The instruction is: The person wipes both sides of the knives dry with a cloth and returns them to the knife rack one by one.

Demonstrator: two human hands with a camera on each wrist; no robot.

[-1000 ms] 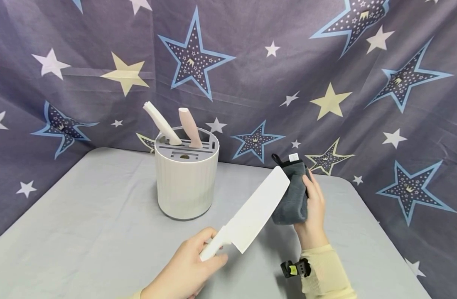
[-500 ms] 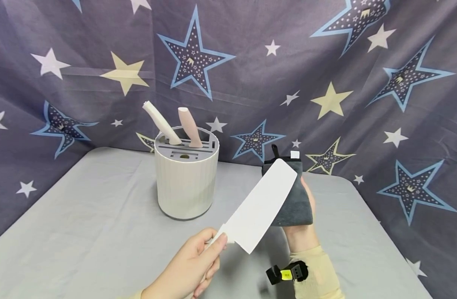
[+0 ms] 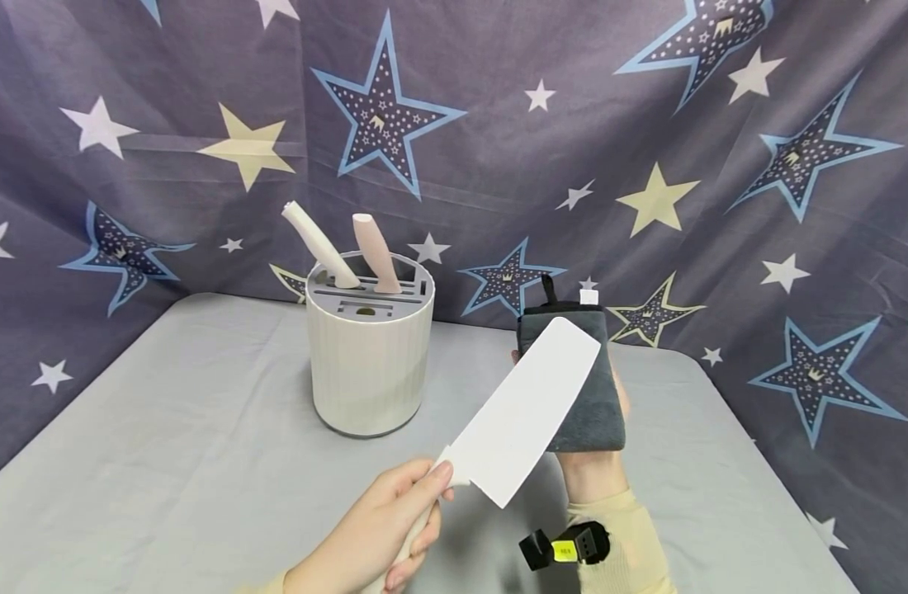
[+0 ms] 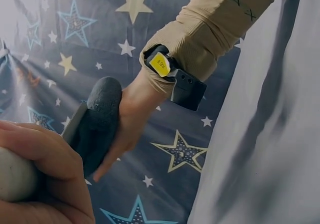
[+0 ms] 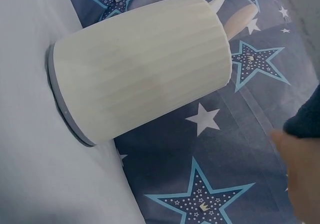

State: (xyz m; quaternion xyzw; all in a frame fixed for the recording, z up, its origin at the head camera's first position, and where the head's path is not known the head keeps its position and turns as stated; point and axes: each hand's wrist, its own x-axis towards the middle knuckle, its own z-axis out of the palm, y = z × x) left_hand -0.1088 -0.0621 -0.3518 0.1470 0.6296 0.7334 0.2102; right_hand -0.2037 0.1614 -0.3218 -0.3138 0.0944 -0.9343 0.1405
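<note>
My left hand [image 3: 375,516] grips the handle of a white kitchen knife [image 3: 528,412], its broad blade angled up to the right. The thumb lies along the top of the handle. Behind the blade, my right hand [image 3: 593,472] holds a folded dark grey cloth [image 3: 589,417] with a black loop and white tag. Most of the right fingers are hidden behind the cloth; one fingertip shows at its left edge. In the left wrist view, the cloth [image 4: 102,121] lies against the blade [image 4: 75,124], and the left fingers [image 4: 55,159] wrap round the pale handle [image 4: 17,174].
A ribbed cream knife block [image 3: 368,371] stands on the grey-covered table [image 3: 164,454], left of the knife. A white handle [image 3: 320,247] and a pink handle [image 3: 377,256] stick out of its slots. A star-patterned curtain [image 3: 484,165] hangs behind and beside the table.
My right hand has turned and brought the cloth leftward behind the blade, where it now lies flatter and faces me. The left thumb has moved onto the top of the handle; the knife has shifted slightly right.
</note>
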